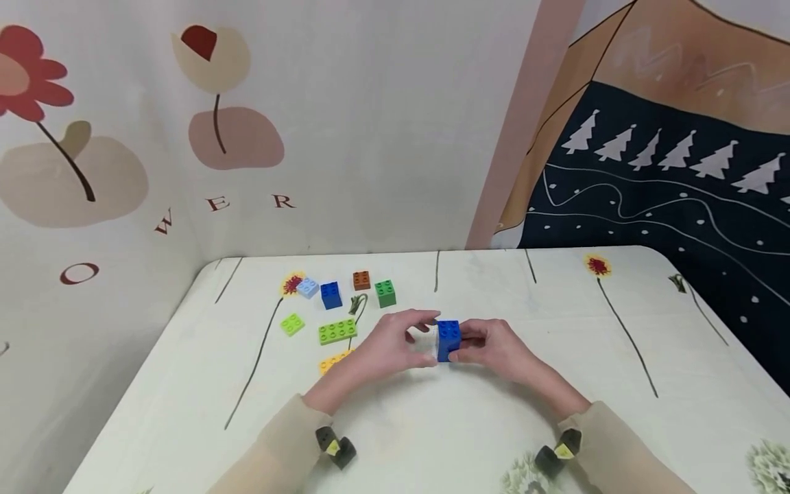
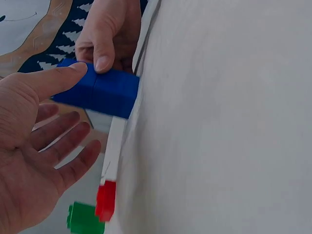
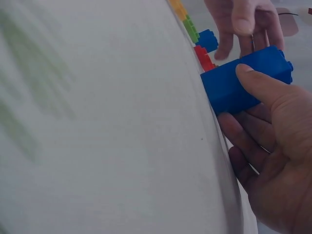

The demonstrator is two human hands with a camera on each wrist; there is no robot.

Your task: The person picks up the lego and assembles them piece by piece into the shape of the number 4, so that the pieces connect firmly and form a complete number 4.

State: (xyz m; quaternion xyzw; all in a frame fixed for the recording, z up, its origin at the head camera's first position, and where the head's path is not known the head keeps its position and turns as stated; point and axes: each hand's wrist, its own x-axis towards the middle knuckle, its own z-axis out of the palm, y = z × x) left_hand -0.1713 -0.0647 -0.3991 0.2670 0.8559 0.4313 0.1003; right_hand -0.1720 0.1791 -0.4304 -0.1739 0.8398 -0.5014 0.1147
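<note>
My right hand (image 1: 496, 348) is gripping a blue stack (image 1: 448, 341) made of two blocks, thumb on the near side, fingers behind. My left hand (image 1: 401, 343) is curving around its left side with fingers and thumb held apart, and honestly I can't tell if it's touching.

Biggest stuff first: a printed backdrop (image 1: 382, 123) is hanging behind everything, flowers on the left, pale trees on the right. In front of that, a white-covered table (image 1: 432, 425) is spreading out under my arms. The stack is standing upright around the middle of it, right between my hands.

Off to the left, a long lime block (image 1: 337, 332) is lying flat, and a yellow block (image 1: 333, 362) is peeking out past my left arm (image 1: 342, 384). Farther back, a chunky blue block (image 1: 330, 295) and a green block (image 1: 385, 293) are sitting near a lower brown block (image 1: 361, 280). Finally, a light blue block (image 1: 307, 287) and a small lime block (image 1: 293, 324) are resting at the far left.
</note>
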